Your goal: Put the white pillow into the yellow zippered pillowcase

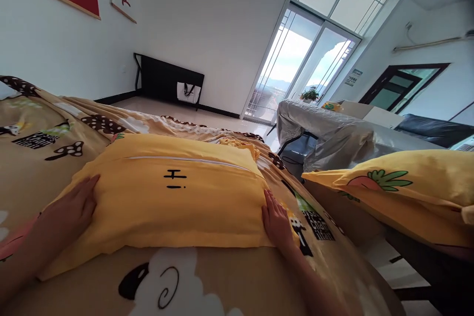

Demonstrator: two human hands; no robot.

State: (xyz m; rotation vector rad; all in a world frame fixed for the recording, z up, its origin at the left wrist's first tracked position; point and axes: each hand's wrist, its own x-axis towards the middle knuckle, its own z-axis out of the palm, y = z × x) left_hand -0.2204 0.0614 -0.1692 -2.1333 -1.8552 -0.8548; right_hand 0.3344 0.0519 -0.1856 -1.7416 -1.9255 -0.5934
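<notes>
A yellow pillow (177,197) with black "Hi" lettering lies flat on a bed covered by a tan patterned sheet (237,281). A white zipper runs across its far part. My left hand (76,202) rests on the pillow's left end, its fingers stretched out and close together. On the right end lies my right hand (276,219), fingers extended along the cloth. Neither hand visibly grips the fabric; the undersides of both are hidden. Bunched yellow cloth (244,147) shows at the pillow's far right corner.
Another yellow pillow (414,177) with a carrot print sits to the right, off the bed. Beyond it stands a table under grey plastic sheeting (326,123), with a potted plant (309,94) nearby. A black folded panel (168,79) leans by the far wall, near glass doors (299,64).
</notes>
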